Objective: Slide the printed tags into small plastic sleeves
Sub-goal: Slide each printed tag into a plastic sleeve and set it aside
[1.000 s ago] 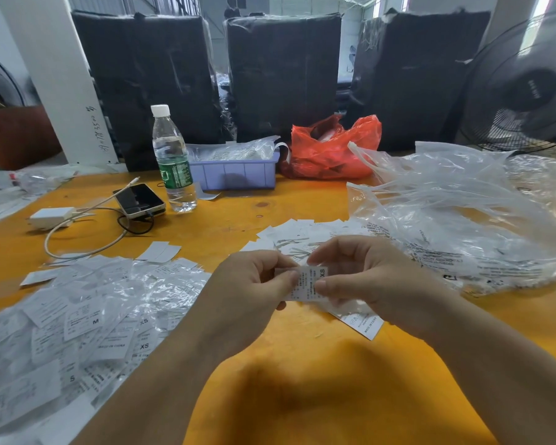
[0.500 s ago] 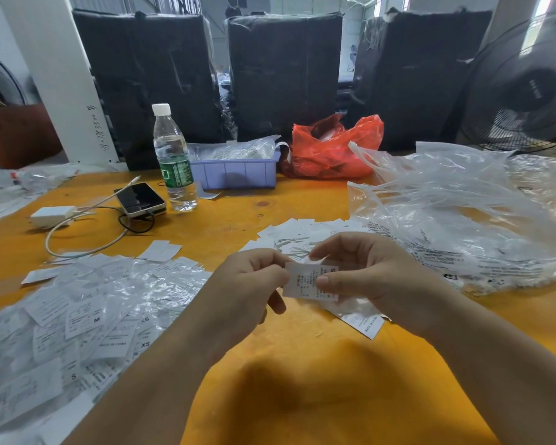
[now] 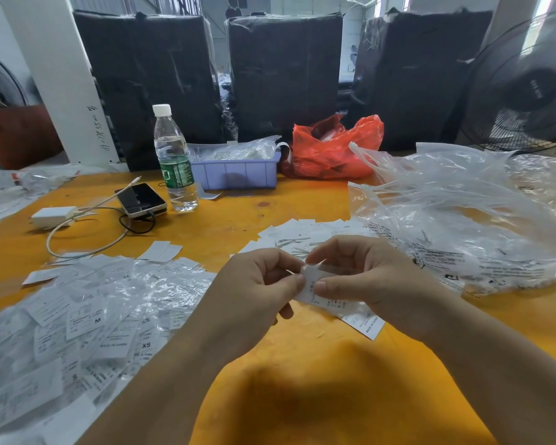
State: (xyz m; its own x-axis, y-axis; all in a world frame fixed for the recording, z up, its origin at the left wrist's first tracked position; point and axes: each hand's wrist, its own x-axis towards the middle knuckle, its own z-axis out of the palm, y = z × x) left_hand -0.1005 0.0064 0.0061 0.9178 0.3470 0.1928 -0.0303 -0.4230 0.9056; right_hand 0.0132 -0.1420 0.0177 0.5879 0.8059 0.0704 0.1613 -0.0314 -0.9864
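Both hands meet over the middle of the orange table (image 3: 302,364). My right hand (image 3: 376,281) pinches a small white printed tag (image 3: 312,292) between thumb and forefinger. My left hand (image 3: 257,290) grips the tag's left edge with its fingertips; I cannot tell whether a clear sleeve is around it. More loose white tags (image 3: 305,234) lie just beyond the hands, and one reading "MADE IN CHINA" (image 3: 366,326) pokes out under my right hand. A heap of tags in clear sleeves (image 3: 87,316) covers the table at left.
Crumpled clear plastic bags (image 3: 463,226) fill the right side. At the back stand a water bottle (image 3: 174,162), a phone (image 3: 141,200) with a charger and cable, a lilac tray (image 3: 238,173) and a red bag (image 3: 334,149). A black fan (image 3: 527,88) stands at far right.
The tag has tilted and slipped lower between the fingers. My left fingertips have closed onto its left edge, and both hands have drawn slightly closer together.
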